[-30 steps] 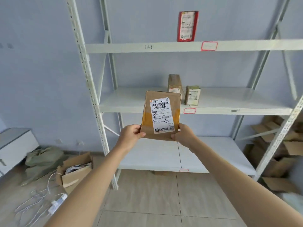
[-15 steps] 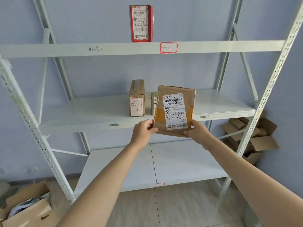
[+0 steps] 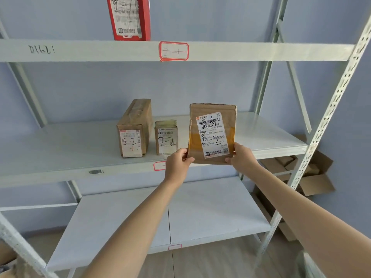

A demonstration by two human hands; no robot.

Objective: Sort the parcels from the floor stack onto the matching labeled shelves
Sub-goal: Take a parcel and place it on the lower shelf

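A pale grey metal shelving rack [image 3: 331,109] with perforated uprights stands against a matte blue wall [image 3: 90,87]. Its smooth middle shelf [image 3: 60,149] carries a tall brown cardboard box [image 3: 134,128] marked 2-2 and, just at its 3 o'clock, a smaller taped box [image 3: 166,137]. At 12 o'clock a glossy red parcel [image 3: 128,18] stands on the top shelf [image 3: 100,51]. The flat brown parcel [image 3: 211,133] with a white 2-2 label is held upright over the middle shelf's front edge; the left hand [image 3: 176,164] and right hand [image 3: 242,157] pinch its lower corners
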